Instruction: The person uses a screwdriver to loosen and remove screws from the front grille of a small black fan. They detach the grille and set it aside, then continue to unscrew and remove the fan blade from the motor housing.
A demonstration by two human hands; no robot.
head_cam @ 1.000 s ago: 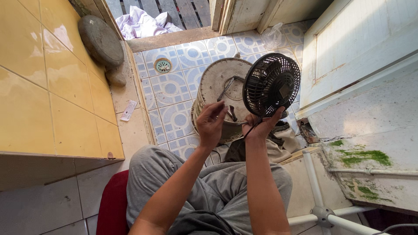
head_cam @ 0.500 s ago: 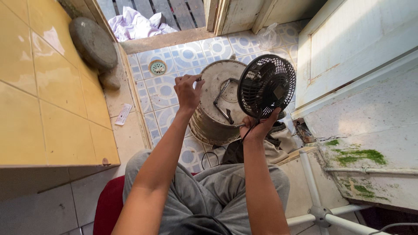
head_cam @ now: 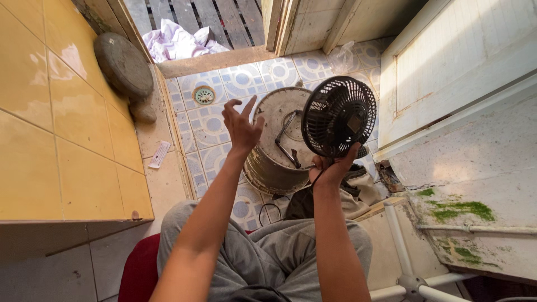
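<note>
My right hand [head_cam: 331,166] grips the base of a small black fan [head_cam: 339,116] and holds it upright over the floor, its round wire grille facing me. A thin black cord hangs from the fan along my right wrist. My left hand [head_cam: 241,124] is raised to the left of the fan, palm up and fingers spread, holding nothing. Below and between the hands an overturned grey metal bucket [head_cam: 273,146] stands on the patterned tile floor [head_cam: 210,126], its wire handle lying across its bottom. I sit on a red stool [head_cam: 139,274], knees in grey trousers.
A yellow tiled wall [head_cam: 50,128] rises at the left, with a round grey stone [head_cam: 123,64] leaning on it. A floor drain [head_cam: 203,95] lies beyond the bucket. A white door [head_cam: 447,61] and mossy ledge [head_cam: 470,212] are on the right; white pipe frame [head_cam: 400,246] below.
My left hand has lifted away from my right wrist, risen and opened to the left of the fan. The fan has stayed in my right hand, lifted slightly.
</note>
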